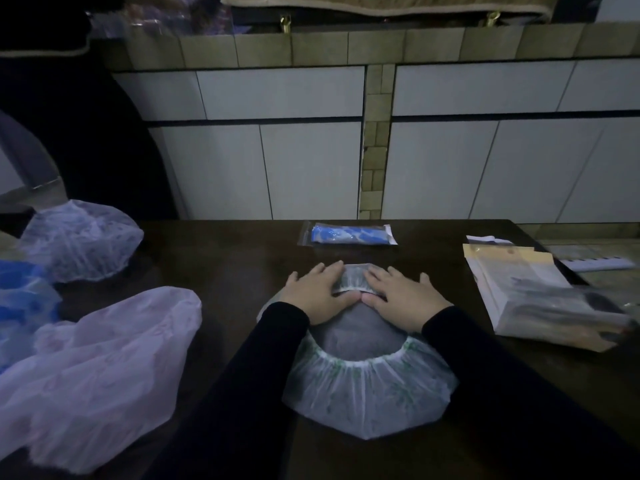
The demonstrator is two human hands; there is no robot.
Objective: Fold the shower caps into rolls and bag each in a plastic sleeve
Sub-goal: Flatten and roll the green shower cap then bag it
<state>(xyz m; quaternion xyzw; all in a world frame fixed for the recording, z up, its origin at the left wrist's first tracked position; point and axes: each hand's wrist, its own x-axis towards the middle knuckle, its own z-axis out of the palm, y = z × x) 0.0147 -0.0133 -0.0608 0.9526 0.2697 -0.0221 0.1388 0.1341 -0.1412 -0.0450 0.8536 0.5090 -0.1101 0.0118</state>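
Observation:
A clear shower cap (pixel 367 389) with a white elastic rim and faint green print lies spread on the dark table in front of me. Its far edge is folded over toward me. My left hand (pixel 317 294) and my right hand (pixel 403 299) lie flat on that folded edge, fingers straight, thumbs nearly touching. Beyond them, a blue rolled cap in a clear plastic sleeve (pixel 348 233) rests near the table's far edge.
A pale pink cap (pixel 100 368) lies at the left, another translucent cap (pixel 81 239) behind it, and a blue one (pixel 20 296) at the left edge. A stack of plastic sleeves (pixel 540 299) sits at the right. Tiled cabinets stand beyond the table (pixel 214 258).

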